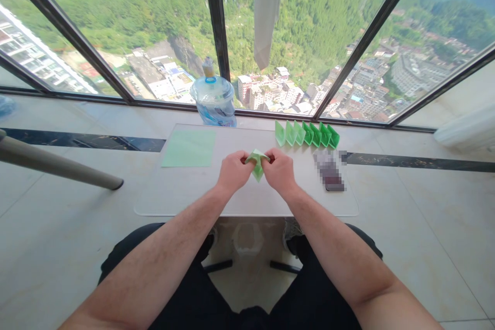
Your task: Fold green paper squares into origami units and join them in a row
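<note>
Pinching folded green paper [257, 165] w/ left grip [233, 171] & right grip [279, 169], both closed on it, just above counter [185, 191] mid. Row of folded pieces [307, 134] far right, flat sheet [189, 148] far left.

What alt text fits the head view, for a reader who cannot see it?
The left hand and right hand pinch a folded green paper above a white table. A flat green sheet, a row of folded green pieces and a water jug stand farther back.
</note>
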A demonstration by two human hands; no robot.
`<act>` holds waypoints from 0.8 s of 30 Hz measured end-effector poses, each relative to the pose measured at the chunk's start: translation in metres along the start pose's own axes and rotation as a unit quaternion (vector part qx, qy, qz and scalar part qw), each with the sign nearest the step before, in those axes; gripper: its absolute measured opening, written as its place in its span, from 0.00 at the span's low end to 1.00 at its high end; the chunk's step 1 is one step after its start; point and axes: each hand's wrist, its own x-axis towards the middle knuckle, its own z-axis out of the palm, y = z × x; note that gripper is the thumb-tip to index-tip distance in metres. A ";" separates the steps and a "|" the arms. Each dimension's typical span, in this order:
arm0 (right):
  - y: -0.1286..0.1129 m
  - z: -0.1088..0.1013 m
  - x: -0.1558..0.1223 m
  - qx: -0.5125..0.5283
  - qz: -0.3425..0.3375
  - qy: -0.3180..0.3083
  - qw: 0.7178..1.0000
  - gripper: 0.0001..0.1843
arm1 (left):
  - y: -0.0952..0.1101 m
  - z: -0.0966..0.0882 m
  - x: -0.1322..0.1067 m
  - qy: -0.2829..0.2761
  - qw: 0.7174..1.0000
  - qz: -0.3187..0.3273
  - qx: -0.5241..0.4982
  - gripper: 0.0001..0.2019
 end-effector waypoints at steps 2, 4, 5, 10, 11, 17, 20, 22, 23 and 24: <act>0.000 0.000 0.000 -0.010 -0.003 -0.003 1.000 0.06 | 0.000 0.000 -0.001 -0.004 1.000 0.004 0.008 0.10; -0.001 0.000 0.000 -0.018 -0.004 -0.004 1.000 0.06 | 0.000 0.001 -0.001 0.005 1.000 0.012 0.022 0.11; -0.001 -0.001 0.001 -0.017 -0.002 -0.004 1.000 0.06 | 0.000 0.001 -0.001 0.009 0.999 0.014 0.027 0.11; -0.001 -0.005 0.006 0.075 0.053 -0.053 0.994 0.07 | -0.004 0.001 0.004 -0.009 0.999 -0.018 -0.027 0.09; 0.000 -0.006 0.008 0.095 0.063 -0.065 0.991 0.08 | -0.005 0.001 0.005 -0.018 0.998 -0.030 -0.053 0.09; 0.007 -0.006 0.010 0.081 0.058 -0.056 0.993 0.09 | -0.006 0.001 0.006 -0.038 0.997 -0.048 -0.044 0.06; 0.006 -0.005 0.008 0.039 0.034 -0.035 0.998 0.09 | -0.003 0.001 0.004 -0.051 0.998 -0.044 0.002 0.07; 0.004 -0.005 0.006 0.002 0.008 -0.022 1.000 0.09 | -0.001 0.002 0.003 -0.051 0.998 -0.042 0.006 0.07; 0.003 -0.006 0.005 -0.012 -0.005 -0.019 1.000 0.09 | -0.001 0.002 0.003 -0.044 0.998 -0.041 0.007 0.07; 0.003 -0.006 0.004 -0.018 -0.013 -0.021 1.000 0.08 | 0.000 0.002 0.003 -0.033 0.999 -0.039 0.008 0.07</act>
